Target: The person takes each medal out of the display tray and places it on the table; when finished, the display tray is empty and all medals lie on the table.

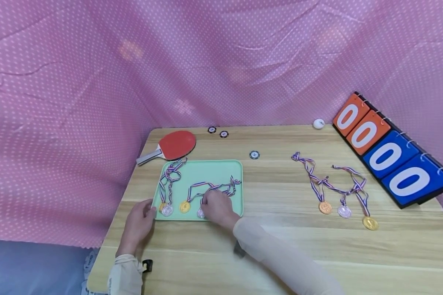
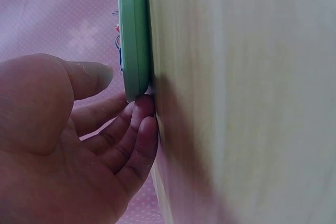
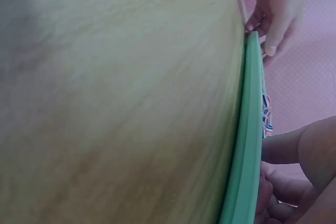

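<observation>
A mint-green tray [image 1: 214, 169] lies on the table with several ribboned medals in it. My left hand [image 1: 138, 220] holds the tray's near left corner, fingers curled against its lower edge and thumb over the rim. My right hand [image 1: 218, 207] is inside the tray's near right part, its curled fingers on a medal's striped ribbon; the exact pinch is hidden. Just left of those fingers a silver medal [image 1: 201, 213] is partly covered. A gold medal [image 1: 185, 206] lies further left. Near the left hand, a silver medal [image 1: 167, 210] overlaps a gold-coloured one [image 1: 161, 207].
Bronze [image 1: 325, 207], silver [image 1: 344, 211] and gold [image 1: 370, 223] medals lie on the right, beside a flip scoreboard [image 1: 389, 157] showing zeros. A red table-tennis bat [image 1: 177, 144] lies behind the tray. Round chips [image 1: 254, 155] and a white ball [image 1: 318, 123] are further back.
</observation>
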{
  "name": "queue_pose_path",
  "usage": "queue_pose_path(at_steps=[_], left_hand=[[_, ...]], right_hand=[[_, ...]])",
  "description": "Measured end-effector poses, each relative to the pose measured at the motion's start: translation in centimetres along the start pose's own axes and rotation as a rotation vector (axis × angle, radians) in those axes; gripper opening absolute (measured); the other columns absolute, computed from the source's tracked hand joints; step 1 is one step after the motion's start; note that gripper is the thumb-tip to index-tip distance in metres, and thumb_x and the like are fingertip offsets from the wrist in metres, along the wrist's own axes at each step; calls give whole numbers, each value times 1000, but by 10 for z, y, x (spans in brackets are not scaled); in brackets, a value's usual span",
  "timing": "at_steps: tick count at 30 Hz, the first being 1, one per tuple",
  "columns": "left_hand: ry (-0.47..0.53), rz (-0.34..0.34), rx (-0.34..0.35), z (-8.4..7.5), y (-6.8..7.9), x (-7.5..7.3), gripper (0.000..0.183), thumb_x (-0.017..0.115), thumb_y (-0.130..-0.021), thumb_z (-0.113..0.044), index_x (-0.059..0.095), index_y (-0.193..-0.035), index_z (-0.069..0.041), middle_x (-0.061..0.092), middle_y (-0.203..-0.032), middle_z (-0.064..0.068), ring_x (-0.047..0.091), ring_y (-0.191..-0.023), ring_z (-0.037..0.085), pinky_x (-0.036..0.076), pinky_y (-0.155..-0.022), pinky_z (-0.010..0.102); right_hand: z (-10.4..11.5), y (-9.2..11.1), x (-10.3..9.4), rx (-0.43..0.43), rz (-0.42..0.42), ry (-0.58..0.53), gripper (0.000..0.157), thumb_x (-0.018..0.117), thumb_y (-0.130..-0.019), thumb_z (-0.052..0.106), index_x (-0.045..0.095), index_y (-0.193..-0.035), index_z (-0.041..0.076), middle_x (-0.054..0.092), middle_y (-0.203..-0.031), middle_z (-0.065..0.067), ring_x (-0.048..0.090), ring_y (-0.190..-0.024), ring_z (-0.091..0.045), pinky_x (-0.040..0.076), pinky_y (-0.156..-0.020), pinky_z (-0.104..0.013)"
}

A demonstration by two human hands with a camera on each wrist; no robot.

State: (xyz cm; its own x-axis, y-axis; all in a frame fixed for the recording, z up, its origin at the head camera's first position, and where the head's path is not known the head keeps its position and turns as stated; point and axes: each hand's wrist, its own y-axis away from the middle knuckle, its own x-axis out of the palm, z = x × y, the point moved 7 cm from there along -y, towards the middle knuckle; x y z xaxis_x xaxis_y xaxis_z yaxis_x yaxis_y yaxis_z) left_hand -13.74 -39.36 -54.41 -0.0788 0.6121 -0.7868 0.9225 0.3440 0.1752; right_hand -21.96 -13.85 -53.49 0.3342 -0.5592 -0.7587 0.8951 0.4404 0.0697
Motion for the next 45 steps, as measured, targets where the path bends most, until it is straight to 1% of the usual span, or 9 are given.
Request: queue_pose_path(at_steps=[3,7,13,18,22,31,38,41,45], left_hand=[[-3,3,-6,2,0,2,49,46,-102,-31,42,-146,-9,52,-133,17,53,-118,34,45,-100,55],[-3,8,-13,3,1,3,50,45,-102,-32,42,-146,-9,52,-135,17,52,-119,34,45,-100,55],[-6,10,-16,3,1,4,50,46,-102,-31,43,-146,-8,52,-134,18,53,-118,34,45,-100,55],[-5,9,-23,3,1,4,49,46,-102,-32,43,-145,-9,52,-133,17,53,-117,34,45,-99,55],[0,12,-24,2,2,4,49,46,-102,-31,43,-146,-9,52,-133,17,53,-117,33,45,-100,55],[-10,15,0,0,0,1,51,45,-102,-33,41,-146,-9,50,-137,19,51,-122,36,42,-104,58],[-16,7,0,0,-1,1,50,45,-102,-32,42,-146,-7,53,-132,17,53,-118,34,45,-100,55],[-24,1,-1,1,-1,1,50,45,-102,-32,43,-145,-7,54,-130,17,54,-116,33,46,-98,54],[-28,0,-1,1,-2,2,50,45,-102,-32,42,-146,-7,53,-130,17,54,-116,33,46,-98,54]], right_hand=[[-2,1,0,1,0,2,26,67,-87,22,60,-62,23,58,-69,10,52,-64,-7,41,-50,-22],[-3,2,-2,11,21,-29,16,67,-88,25,64,-74,22,62,-72,10,54,-67,-7,44,-55,-21],[0,3,-13,-11,30,-155,7,72,-86,19,69,-82,14,69,-79,3,58,-70,-8,50,-65,-20],[-4,6,-19,31,71,-277,4,73,-85,17,70,-85,14,67,-77,4,58,-68,-7,50,-61,-20],[-6,11,-32,34,95,-356,4,73,-85,14,72,-89,13,69,-78,3,62,-70,-7,53,-62,-20],[-12,21,-76,-1,62,-349,4,74,-84,17,75,-88,16,73,-81,6,65,-75,-6,53,-82,-29],[-15,34,-116,34,52,-417,4,74,-84,19,73,-89,20,71,-83,4,65,-78,-11,55,-71,-27],[-17,38,-141,32,39,-453,6,74,-85,17,73,-91,17,72,-86,0,67,-81,-19,56,-71,-28],[-26,40,-179,22,-12,-452,9,73,-85,16,73,-94,14,72,-90,-5,66,-84,-27,56,-72,-31]])
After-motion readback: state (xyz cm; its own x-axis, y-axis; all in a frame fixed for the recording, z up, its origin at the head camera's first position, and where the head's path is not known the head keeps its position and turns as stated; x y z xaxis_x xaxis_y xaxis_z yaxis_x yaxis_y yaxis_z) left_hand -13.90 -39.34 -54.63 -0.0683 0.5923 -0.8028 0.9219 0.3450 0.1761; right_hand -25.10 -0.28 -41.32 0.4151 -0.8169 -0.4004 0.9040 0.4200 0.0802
